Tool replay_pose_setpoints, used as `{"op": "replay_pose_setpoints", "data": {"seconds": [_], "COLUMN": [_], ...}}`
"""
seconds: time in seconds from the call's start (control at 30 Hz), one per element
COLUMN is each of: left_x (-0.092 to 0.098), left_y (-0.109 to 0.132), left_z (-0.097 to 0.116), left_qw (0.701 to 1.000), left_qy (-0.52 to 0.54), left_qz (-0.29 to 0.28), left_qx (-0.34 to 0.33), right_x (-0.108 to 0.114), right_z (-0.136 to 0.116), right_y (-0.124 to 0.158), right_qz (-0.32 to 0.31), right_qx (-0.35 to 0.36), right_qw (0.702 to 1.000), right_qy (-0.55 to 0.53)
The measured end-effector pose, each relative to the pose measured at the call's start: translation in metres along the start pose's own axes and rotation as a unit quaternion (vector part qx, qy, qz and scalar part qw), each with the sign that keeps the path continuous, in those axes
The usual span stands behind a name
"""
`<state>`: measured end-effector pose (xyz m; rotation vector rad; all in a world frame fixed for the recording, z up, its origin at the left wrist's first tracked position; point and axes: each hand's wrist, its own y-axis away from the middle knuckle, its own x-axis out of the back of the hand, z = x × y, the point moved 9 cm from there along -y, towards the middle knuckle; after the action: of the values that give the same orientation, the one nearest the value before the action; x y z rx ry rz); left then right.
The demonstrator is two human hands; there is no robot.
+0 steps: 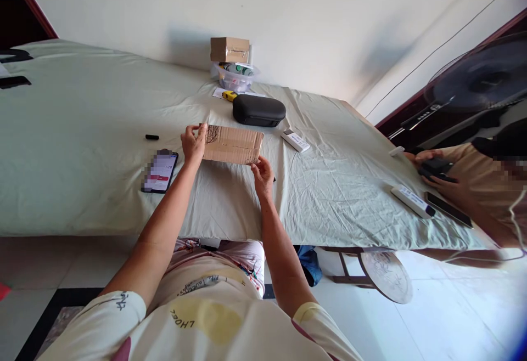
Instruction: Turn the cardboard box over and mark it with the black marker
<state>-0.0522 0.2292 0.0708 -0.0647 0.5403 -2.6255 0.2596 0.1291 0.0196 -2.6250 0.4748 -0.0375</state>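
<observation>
A flat brown piece of cardboard (233, 145), perhaps one face of a box, is held between my two hands above the cloth-covered table. Dark scribbles mark its upper left and lower right corners. My left hand (193, 142) grips its left end, thumb at the top corner. At the lower right corner, my right hand (262, 175) pinches the edge between thumb and fingers. A small dark object, partly hidden, shows just beside the right hand. Left of my left forearm lies a smartphone (160, 171) with its screen lit, and above it a black marker or cap (152, 137).
Behind the cardboard are a black zip case (259, 110), a yellow tool (229, 95) and a clear tub (234, 78) with a small carton (229, 49) on top. White devices (295, 140) lie to the right. Another person (473, 180) sits at the table's right end, near a stool (387, 276).
</observation>
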Motion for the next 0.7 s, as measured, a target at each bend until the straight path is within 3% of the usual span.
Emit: {"op": "replay_pose_setpoints", "data": {"seconds": [0.1, 0.27, 0.47, 0.6, 0.7], "left_x": [0.011, 0.015, 0.008, 0.000, -0.010], "left_y": [0.025, 0.065, 0.088, 0.108, 0.124], "left_z": [-0.022, -0.016, -0.002, 0.010, 0.017], "left_qw": [0.997, 0.999, 0.996, 0.991, 0.985], "left_qy": [-0.002, 0.053, 0.020, -0.066, -0.113], "left_qz": [0.026, 0.005, -0.071, -0.050, -0.036], "left_qx": [0.075, 0.001, -0.059, -0.107, -0.128], "right_x": [0.006, 0.017, 0.026, 0.022, 0.007], "right_z": [-0.001, -0.015, -0.028, -0.038, -0.045], "right_y": [0.001, 0.003, 0.008, 0.018, 0.026], "right_qz": [0.048, 0.095, 0.137, 0.159, 0.134], "right_qx": [0.014, 0.057, 0.072, 0.077, 0.087], "right_qw": [0.999, 0.994, 0.985, 0.961, 0.934], "right_qy": [0.004, 0.023, 0.075, 0.211, 0.320]}}
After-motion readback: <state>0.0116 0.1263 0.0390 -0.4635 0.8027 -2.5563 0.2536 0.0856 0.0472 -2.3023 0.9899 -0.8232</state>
